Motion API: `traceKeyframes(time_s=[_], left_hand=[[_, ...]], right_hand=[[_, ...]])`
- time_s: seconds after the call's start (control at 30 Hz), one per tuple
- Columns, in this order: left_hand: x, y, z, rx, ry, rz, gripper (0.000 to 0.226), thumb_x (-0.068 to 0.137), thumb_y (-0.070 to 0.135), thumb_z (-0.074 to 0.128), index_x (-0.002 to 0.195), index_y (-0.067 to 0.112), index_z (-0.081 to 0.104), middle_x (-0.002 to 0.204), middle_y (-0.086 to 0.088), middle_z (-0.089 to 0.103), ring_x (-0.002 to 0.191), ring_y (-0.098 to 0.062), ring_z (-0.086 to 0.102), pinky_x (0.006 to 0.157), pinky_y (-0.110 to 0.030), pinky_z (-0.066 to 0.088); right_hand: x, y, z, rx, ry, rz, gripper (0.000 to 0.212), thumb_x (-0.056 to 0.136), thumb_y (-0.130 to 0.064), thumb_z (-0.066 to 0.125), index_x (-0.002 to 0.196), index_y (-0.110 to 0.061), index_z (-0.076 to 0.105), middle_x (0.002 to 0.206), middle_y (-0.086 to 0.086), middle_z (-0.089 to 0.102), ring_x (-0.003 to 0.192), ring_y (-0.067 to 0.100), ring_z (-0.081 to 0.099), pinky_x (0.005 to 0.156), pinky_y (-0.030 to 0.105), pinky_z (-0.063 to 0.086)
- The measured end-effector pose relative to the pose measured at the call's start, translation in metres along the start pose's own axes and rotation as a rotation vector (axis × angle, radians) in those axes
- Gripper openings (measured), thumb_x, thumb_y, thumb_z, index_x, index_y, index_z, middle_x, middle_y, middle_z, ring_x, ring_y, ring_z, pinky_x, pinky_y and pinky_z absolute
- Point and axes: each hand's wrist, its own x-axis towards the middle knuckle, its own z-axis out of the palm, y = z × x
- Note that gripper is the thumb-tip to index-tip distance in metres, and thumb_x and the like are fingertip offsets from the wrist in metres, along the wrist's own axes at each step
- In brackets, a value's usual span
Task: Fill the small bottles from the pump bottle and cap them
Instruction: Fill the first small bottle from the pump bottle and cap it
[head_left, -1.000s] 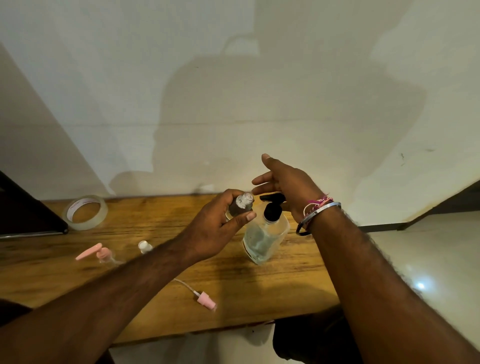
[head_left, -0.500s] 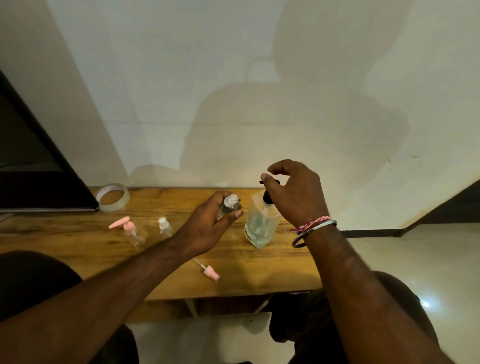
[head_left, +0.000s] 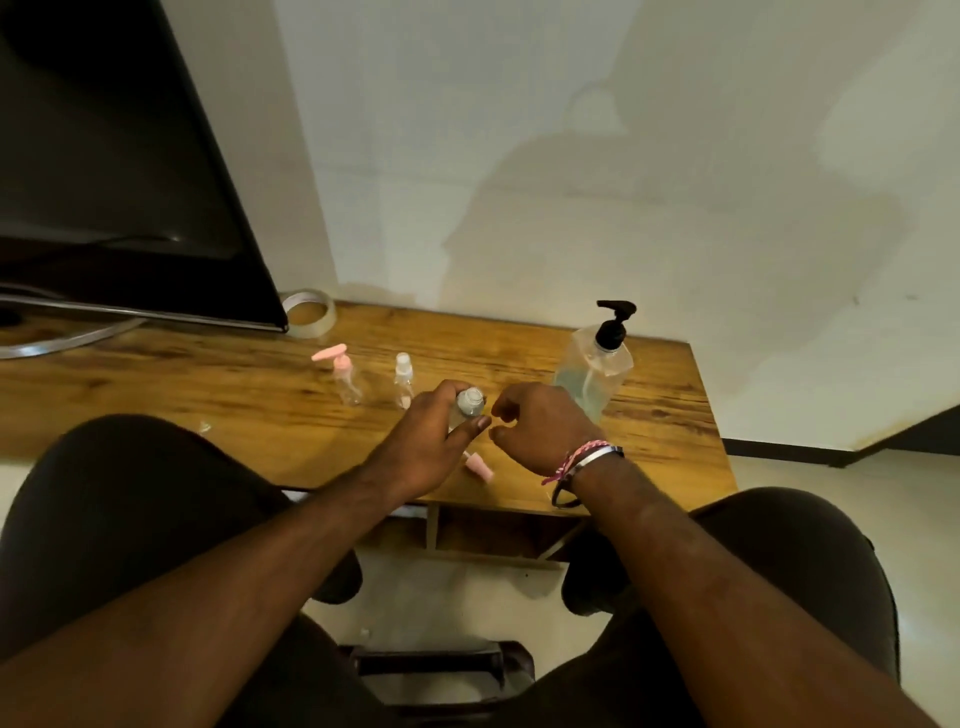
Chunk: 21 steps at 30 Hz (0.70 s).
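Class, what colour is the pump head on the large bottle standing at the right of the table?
Black, seen in the head view: the pump head.

Pump bottle (head_left: 592, 374) right — two small bottles (head_left: 402, 379) left.
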Motion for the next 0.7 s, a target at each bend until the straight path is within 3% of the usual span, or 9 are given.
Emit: traceKeyframes(time_s=[0.13,0.3,0.47,0.6,0.7], left_hand=[[0.002,-0.018,0.007,0.012,-0.063,-0.071,0.04,0.099,0.037,0.069,0.136,0.027,0.056,0.125,0.007,0.065,0.113,-0.006,0.062,0.099,-0.038,0.054],[0.005,-0.036,0.012,0.038,-0.075,-0.115,0.033,0.099,0.034,0.07,0.129,0.025,0.058,0.117,0.007,0.066,0.106,-0.007,0.062,0.095,-0.038,0.054],[0.009,-0.049,0.016,0.055,-0.06,-0.158,0.033,0.099,0.036,0.07,0.127,0.026,0.058,0.118,0.007,0.066,0.107,-0.01,0.062,0.096,-0.041,0.054],[0.012,-0.048,0.017,0.029,-0.047,-0.151,0.03,0.099,0.038,0.069,0.126,0.028,0.058,0.118,0.008,0.066,0.109,-0.009,0.062,0.097,-0.042,0.054],[0.014,-0.044,0.018,-0.011,-0.046,-0.147,0.033,0.1,0.036,0.068,0.13,0.027,0.058,0.117,0.012,0.066,0.108,-0.002,0.062,0.097,-0.038,0.055]], right_hand=[[0.017,0.006,0.035,-0.078,-0.137,0.07,0.038,0.074,-0.037,0.075,0.106,-0.019,0.072,0.105,0.002,0.071,0.097,0.021,0.067,0.076,0.029,0.054],[0.029,0.011,0.068,-0.092,-0.171,0.148,0.04,0.078,-0.039,0.075,0.108,-0.013,0.069,0.105,0.007,0.068,0.097,0.025,0.066,0.077,0.032,0.055],[0.036,0.012,0.087,-0.078,-0.128,0.147,0.022,0.083,-0.031,0.064,0.096,-0.014,0.067,0.099,0.012,0.07,0.091,0.029,0.067,0.072,0.033,0.055],[0.044,0.013,0.072,-0.055,-0.092,0.18,0.033,0.076,-0.038,0.069,0.099,-0.014,0.068,0.099,0.01,0.069,0.093,0.03,0.067,0.07,0.03,0.052],[0.05,0.012,0.045,-0.081,-0.052,0.174,0.035,0.071,-0.04,0.075,0.091,-0.012,0.071,0.093,0.01,0.072,0.089,0.029,0.069,0.073,0.034,0.058]])
